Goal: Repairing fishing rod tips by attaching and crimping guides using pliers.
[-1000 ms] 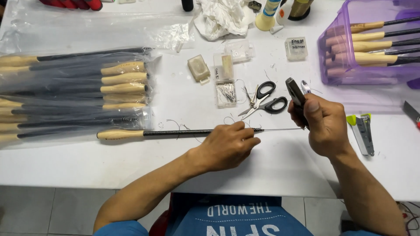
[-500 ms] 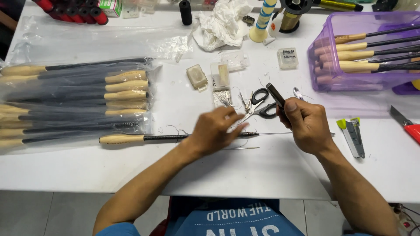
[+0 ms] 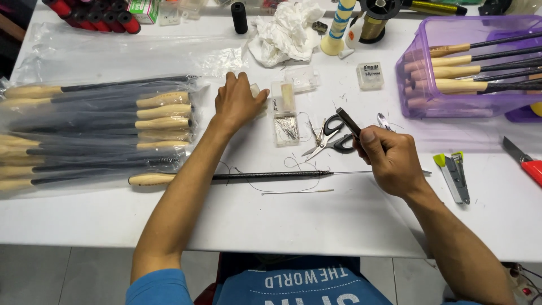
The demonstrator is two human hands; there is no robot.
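Scissors [image 3: 330, 135] behind rod [image 3: 226, 177]

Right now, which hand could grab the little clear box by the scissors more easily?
Probably the left hand. It is free and already rests on a small box just beside the clear box. The right hand grips a dark tool, and the scissors lie between it and the box.

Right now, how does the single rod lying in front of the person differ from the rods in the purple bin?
The single rod lies alone and bare on the white table, level across the picture; the binned rods are stacked together inside the purple bin, slightly slanted. The single rod's pale handle points left; the binned rods' handles also sit left, but their dark shafts run out of view. Both kinds share pale wooden handles and dark shafts.
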